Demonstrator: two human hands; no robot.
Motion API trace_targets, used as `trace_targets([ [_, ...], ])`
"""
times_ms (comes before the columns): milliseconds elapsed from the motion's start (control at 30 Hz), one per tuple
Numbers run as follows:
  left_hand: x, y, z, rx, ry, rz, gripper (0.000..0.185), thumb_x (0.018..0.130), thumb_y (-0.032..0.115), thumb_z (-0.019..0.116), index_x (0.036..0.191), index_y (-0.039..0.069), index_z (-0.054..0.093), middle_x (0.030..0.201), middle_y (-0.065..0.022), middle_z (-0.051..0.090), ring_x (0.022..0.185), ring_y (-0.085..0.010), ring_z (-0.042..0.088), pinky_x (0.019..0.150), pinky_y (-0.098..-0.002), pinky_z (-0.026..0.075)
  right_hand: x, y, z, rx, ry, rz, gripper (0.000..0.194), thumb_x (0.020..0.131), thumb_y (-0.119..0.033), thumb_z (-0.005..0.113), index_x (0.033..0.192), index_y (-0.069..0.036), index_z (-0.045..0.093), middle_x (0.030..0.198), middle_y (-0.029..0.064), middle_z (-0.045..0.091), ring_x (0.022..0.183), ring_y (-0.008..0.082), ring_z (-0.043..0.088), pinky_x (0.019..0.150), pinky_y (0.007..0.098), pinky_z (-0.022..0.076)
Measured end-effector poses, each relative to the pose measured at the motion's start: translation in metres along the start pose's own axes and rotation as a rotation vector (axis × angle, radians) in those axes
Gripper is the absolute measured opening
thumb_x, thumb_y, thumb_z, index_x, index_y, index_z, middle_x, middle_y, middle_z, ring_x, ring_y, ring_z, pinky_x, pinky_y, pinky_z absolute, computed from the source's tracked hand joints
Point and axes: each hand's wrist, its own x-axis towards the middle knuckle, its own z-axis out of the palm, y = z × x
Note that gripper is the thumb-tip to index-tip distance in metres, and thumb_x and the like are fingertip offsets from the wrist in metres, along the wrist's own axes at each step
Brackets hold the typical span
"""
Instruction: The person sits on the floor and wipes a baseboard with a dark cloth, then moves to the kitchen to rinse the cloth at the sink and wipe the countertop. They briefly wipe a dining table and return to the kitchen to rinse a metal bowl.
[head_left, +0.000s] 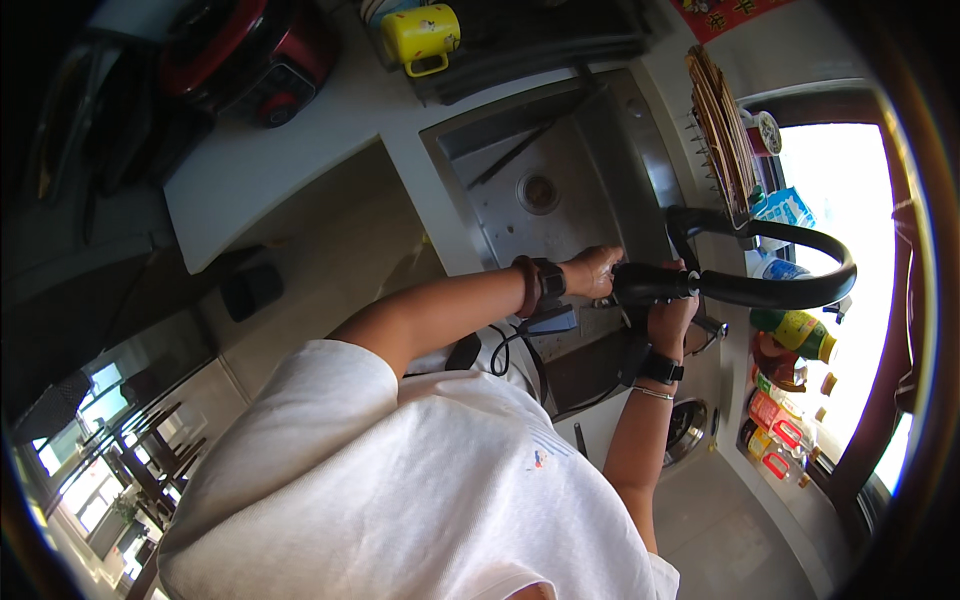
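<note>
A black pull-down kitchen faucet (780, 289) arches over the stainless steel sink (487, 232). Its spray head (645, 283) points toward my left hand (595, 271), which looks wet and sits right at the outlet with its fingers bent; whether it holds anything is hidden. Behind the spray head, my right hand (673, 319) wraps the faucet from below, with a fingertip showing above it. Both wrists wear dark bands. Beyond my left hand, the sink drain (538, 194) and a long dark strip (517, 154) are visible in the basin.
A yellow mug (421, 34) stands on a dark rack past the sink. A red cooking appliance (262, 75) is on the counter at upper left. Along the window are a wire rack with wooden sticks or boards (720, 127) and several bottles (799, 334). A blue-grey object (553, 321) with cables lies near my body.
</note>
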Motion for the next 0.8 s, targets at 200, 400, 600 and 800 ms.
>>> trace_targets([
  [200,-0.014,0.017,-0.038,0.098,-0.093,-0.132,0.027,0.073,0.012,0.072,0.093,-0.002,0.059,0.084,-0.0214,0.065,0.081,-0.0315,0.067,0.066,-0.0391,0.049,0.026,-0.025,-0.007,0.72,0.005,0.334,0.014,0.096,-0.015,0.058,0.104,-0.003,0.058,0.095,0.0057,0.063,0.092,0.0219,0.063,0.088,0.0325,0.0501],
  [400,-0.021,0.029,-0.053,0.393,-0.074,0.09,0.037,0.066,0.005,0.067,0.102,0.0,0.063,0.099,-0.0224,0.064,0.1,-0.0405,0.061,0.083,-0.0426,0.049,-0.017,0.041,0.001,-0.306,-0.316,0.38,0.025,0.091,-0.02,0.064,0.112,-0.008,0.059,0.104,0.0055,0.066,0.094,0.0191,0.066,0.083,0.0329,0.0533],
  [600,-0.047,0.05,-0.043,0.343,-0.35,0.182,0.03,0.066,0.004,0.071,0.095,0.003,0.066,0.094,-0.0186,0.066,0.092,-0.0356,0.065,0.078,-0.0401,0.051,-0.034,0.134,0.018,0.698,-0.406,0.79,0.045,0.101,-0.047,0.047,0.116,-0.007,0.059,0.112,0.0098,0.067,0.103,0.0244,0.066,0.094,0.0387,0.0531],
  [800,-0.064,0.069,-0.041,0.18,-0.388,0.008,0.031,0.063,0.002,0.07,0.093,0.0,0.067,0.086,-0.0158,0.069,0.083,-0.027,0.068,0.073,-0.0356,0.052,-0.038,0.156,-0.003,0.454,-0.279,0.661,0.037,0.101,-0.039,0.048,0.095,-0.006,0.064,0.082,0.0071,0.07,0.071,0.0202,0.069,0.064,0.031,0.0581],
])
